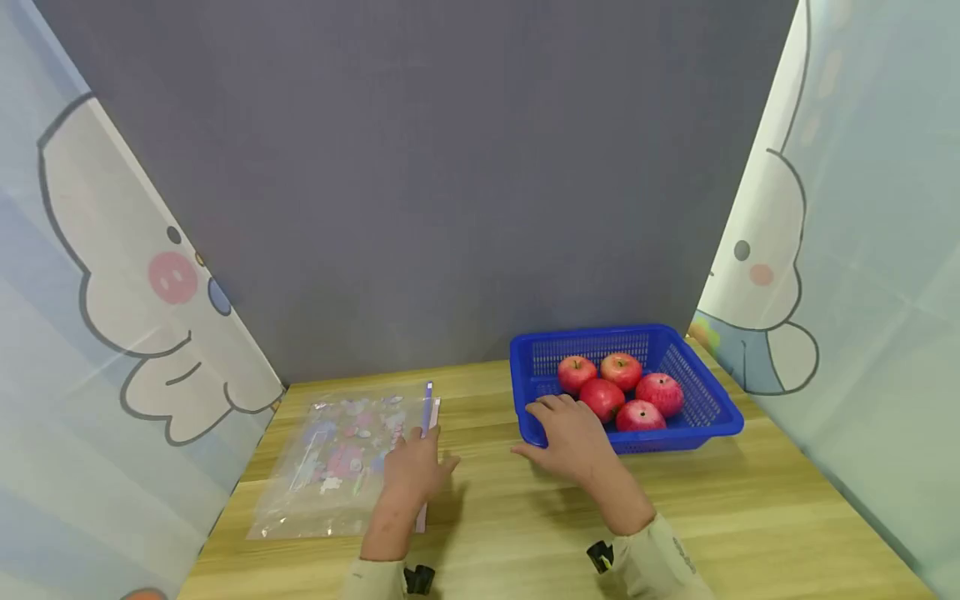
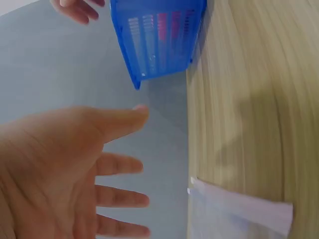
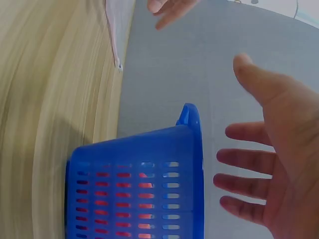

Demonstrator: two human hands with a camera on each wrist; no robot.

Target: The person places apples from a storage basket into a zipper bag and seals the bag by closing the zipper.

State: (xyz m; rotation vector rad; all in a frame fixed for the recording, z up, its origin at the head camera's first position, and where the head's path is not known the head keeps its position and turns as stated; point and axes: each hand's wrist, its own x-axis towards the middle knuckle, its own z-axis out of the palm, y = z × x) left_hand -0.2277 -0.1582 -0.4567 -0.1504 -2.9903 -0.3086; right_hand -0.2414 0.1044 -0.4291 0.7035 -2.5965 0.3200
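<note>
In the head view, my left hand (image 1: 412, 467) hovers over the right side of a clear zip bag (image 1: 337, 467) printed with pastel cartoon figures. Its fingers are spread and hold nothing, as the left wrist view also shows. Several red apples (image 1: 602, 401) lie together inside a blue plastic basket (image 1: 702, 430). My right hand (image 1: 573, 437) is at the basket's near left corner, fingers extended above the rim and thumb pointing left. The right wrist view shows that hand (image 3: 279, 164) apart from the basket wall (image 3: 134, 184), with nothing in its grasp.
The wooden tabletop (image 1: 495, 517) stretches between the bag and the basket. A grey panel (image 1: 450, 183) stands behind, and curtains with cartoon figures (image 1: 847, 208) flank both sides. The bag's lilac zip strip (image 1: 427, 408) faces the basket.
</note>
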